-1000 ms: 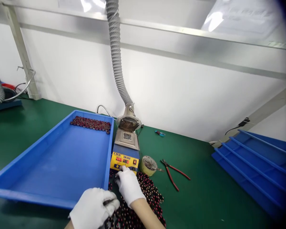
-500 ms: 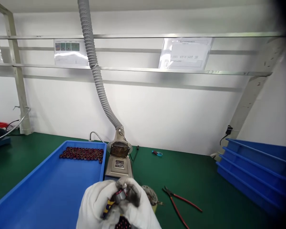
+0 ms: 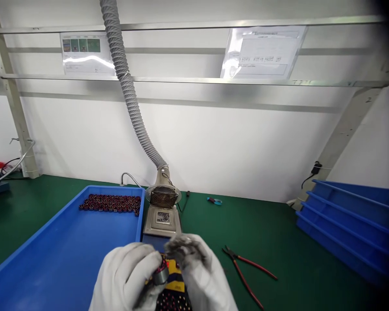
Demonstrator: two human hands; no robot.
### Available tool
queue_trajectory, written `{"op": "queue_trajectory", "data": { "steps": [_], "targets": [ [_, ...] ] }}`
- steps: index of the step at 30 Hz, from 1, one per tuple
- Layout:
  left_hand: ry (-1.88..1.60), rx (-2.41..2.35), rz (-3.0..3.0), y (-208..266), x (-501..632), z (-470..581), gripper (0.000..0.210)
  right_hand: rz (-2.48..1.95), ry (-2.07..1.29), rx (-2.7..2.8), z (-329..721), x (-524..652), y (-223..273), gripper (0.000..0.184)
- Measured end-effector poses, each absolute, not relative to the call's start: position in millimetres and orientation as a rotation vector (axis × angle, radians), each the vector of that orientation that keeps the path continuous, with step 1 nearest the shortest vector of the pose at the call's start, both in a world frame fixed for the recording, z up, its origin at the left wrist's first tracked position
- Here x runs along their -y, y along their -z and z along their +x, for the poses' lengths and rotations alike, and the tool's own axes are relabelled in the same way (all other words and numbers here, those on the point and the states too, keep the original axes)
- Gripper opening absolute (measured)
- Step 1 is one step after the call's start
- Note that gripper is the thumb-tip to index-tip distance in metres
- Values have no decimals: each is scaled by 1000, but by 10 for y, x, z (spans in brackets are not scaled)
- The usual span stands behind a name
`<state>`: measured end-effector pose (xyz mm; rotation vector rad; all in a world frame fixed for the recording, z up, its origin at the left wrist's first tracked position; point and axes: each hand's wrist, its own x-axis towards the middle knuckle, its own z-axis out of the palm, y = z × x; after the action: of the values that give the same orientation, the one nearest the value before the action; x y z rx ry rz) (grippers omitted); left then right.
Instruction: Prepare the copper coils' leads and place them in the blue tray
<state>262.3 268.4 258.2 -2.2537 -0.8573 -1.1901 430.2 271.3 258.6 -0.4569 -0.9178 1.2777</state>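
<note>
Head view: both gloved hands raised together over the surface's near edge. Left hand pinches a small coil part at its fingertips; right hand is half-curled just right of it, nothing visible in its hold. The part's axis is hard to read. Solder pot behind them, blue tray to the left. Wrists cut off.

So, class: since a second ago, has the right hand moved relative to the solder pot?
Yes. The right hand has lifted off the parts below the solder pot, meeting the left hand at a small coil.
</note>
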Motion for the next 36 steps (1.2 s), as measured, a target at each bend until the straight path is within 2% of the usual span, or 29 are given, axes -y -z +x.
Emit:
{"op": "queue_trajectory", "data": {
  "steps": [4,7,12,15,19,21,25,31,33,35,36],
  "targets": [
    [1243,857,-2171,-2569,-2728,2589,26,-508,-1390,951,4139,-2823,-2416,27],
    [1446,903,-2318,-2626,-2718,2588,26,-498,-1440,938,4099,-2855,-2371,31],
    [1944,1013,-2560,-2633,-2738,2585,19,-460,-1639,881,4100,-2956,-2311,30],
    [2251,1055,-2450,-2597,-2765,2568,30,-441,-1686,842,4026,-2996,-2235,29],
    [2747,1289,-2086,-2608,-2769,2516,15,-424,-1731,867,3995,-2989,-2216,37],
    [2705,1417,-2105,-2639,-2760,2511,12,-428,-1711,894,4026,-2984,-2237,39],
    [2411,1441,-2502,-2669,-2729,2592,16,-467,-1644,897,4019,-2964,-2235,32],
    [2739,1282,-2144,-2642,-2670,2562,3,-460,-1652,785,3889,-2833,-2268,35],
    [2820,1276,-1979,-2673,-2659,2491,6,-425,-1717,752,3889,-2774,-2359,35],
    [2636,1347,-2114,-2711,-2647,2445,8,-364,-1797,679,3898,-2704,-2470,33],
    [2446,1403,-2275,-2724,-2640,2440,19,-337,-1823,647,3900,-2666,-2522,32]
  ]
}}
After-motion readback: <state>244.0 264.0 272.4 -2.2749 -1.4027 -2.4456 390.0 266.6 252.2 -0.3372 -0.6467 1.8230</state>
